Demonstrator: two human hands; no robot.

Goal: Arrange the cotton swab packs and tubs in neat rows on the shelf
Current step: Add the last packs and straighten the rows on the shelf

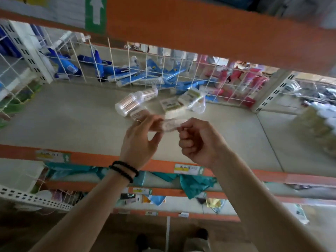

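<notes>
Two bare forearms rise from the bottom of the frame, the left one ringed at the wrist by a double strand of black beads [124, 171]. The left hand [141, 140] is half open, fingers curved, a ring on one finger, its fingertips pinching one end of a small clear packet [172, 124]. The right hand [197, 140] is curled nearly into a fist and pinches the packet's other end between thumb and forefinger. The packet is blurred; it looks like thin, glossy, crinkled film, held just above the middle of the shelf [69, 122].

That shelf is a flat, matte, pale grey board with an orange front edge [91, 158] carrying small yellow-and-green price labels. Beyond the hands, at frame centre, lie two clear plastic cylindrical tubs [130, 104] on their sides, close together, packed with pale sticks that show as fine lines through the walls. Just right of them lie flat rectangular swab packs [171, 105] with printed labels, and a slack clear bag [197, 104] around another pack.

A white wire grid [112, 59] stands along the back of the shelf; behind it lie blue packets [145, 75] at centre and pink ones [241, 79] toward the right. A broad orange beam [209, 31] crosses the top of the frame. Below the shelf edge hang crumpled teal plastic packages [194, 184].
</notes>
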